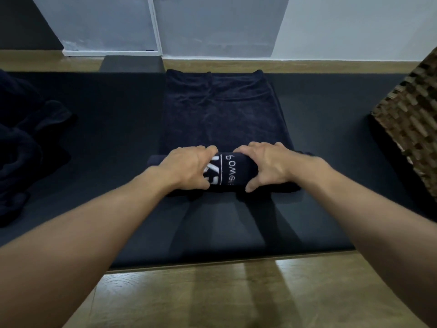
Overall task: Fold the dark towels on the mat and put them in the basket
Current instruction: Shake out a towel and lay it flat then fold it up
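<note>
— Where are the arms?
— The left arm (94, 233) and the right arm (366, 221) are bare. Both reach out in front and point in toward each other.
— And the hands?
— The left hand (189, 166) and the right hand (267, 165) sit close together, backs up. Each one curls its fingers and thumb round the rolled towel (228, 172).

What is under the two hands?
The rolled end of a dark towel on the mat. The left hand and right hand grip it, covering part of its white lettering.
</note>
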`<state>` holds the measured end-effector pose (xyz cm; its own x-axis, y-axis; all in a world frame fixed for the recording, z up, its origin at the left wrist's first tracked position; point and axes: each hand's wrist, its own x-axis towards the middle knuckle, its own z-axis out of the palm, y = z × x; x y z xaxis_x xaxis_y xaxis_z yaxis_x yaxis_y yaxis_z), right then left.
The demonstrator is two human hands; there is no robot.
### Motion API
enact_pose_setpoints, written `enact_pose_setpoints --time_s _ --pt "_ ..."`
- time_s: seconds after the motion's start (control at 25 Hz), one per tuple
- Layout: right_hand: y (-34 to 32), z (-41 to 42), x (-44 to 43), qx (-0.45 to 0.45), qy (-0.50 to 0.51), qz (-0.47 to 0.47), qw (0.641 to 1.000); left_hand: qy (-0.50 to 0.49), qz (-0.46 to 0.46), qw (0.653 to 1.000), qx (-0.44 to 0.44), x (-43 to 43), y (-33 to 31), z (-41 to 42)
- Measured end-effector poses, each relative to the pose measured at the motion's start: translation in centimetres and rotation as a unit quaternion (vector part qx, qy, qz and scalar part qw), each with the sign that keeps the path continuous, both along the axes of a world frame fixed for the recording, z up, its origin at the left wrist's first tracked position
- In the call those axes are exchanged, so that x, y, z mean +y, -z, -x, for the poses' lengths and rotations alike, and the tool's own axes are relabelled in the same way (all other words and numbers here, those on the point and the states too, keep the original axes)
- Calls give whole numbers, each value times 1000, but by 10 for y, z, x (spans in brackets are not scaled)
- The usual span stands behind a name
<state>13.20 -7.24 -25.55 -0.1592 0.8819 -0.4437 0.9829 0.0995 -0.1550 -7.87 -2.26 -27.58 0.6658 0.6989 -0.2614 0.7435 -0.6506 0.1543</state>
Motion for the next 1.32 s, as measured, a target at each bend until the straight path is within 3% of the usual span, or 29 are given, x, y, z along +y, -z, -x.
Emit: enact_pose_setpoints --time_s 0.08,0.12,0.2,0.28,0.32,0.4,0.44,0.48,0.56,0.6,0.68,0.76,0.84,0.88,0.96,1.0,1.08,1.12,1.2,1.32 --pt "15 5 -17 -116 -60 -131 983 -27 140 990 5 20 -7 -4" --pt "18 4 -19 -111 -64 -145 981 -38 189 981 10 27 -10 -6" --pt "11 1 -6 -26 -42 -81 995 -52 232 971 35 27 -16 -9" --pt "4 -2 10 52 -9 14 998 -41 137 987 80 14 -16 -8" --pt "1 -3 17 77 6 56 995 -26 21 994 101 3 -10 -5" --pt "-3 -4 27 105 43 141 983 18 -216 972 96 -22 9 2" --pt "-4 -4 29 109 54 164 979 28 -272 958 87 -30 15 4" --pt "-5 -3 27 114 58 168 977 33 -270 959 81 -29 15 4" --pt "0 0 16 65 19 68 995 35 -150 986 62 -13 3 4" --pt "6 1 5 -8 -18 -19 1000 25 -84 995 52 -3 0 2" --pt "20 3 -16 -121 -76 -165 976 -5 33 998 59 17 -11 -7" --pt "21 2 -16 -104 -78 -182 975 -23 129 987 94 30 -18 -16" --pt "12 -2 -3 -5 -47 -118 992 -36 168 977 123 28 -24 -22" --pt "7 -4 4 38 -24 -66 997 -36 136 982 129 21 -24 -22" --pt "-1 -8 15 101 16 47 994 -2 -74 991 111 -7 -9 -15" --pt "-3 -9 18 125 38 104 986 27 -198 976 90 -22 4 -10" --pt "-6 -8 20 135 57 161 976 55 -303 949 64 -37 16 -6" --pt "-6 -5 18 126 50 143 980 59 -278 957 62 -32 15 -6" --pt "3 -2 5 25 -13 7 1000 51 -155 986 35 -12 4 -8" --pt "26 3 -26 -136 -82 -217 963 3 47 999 25 20 -12 -17"
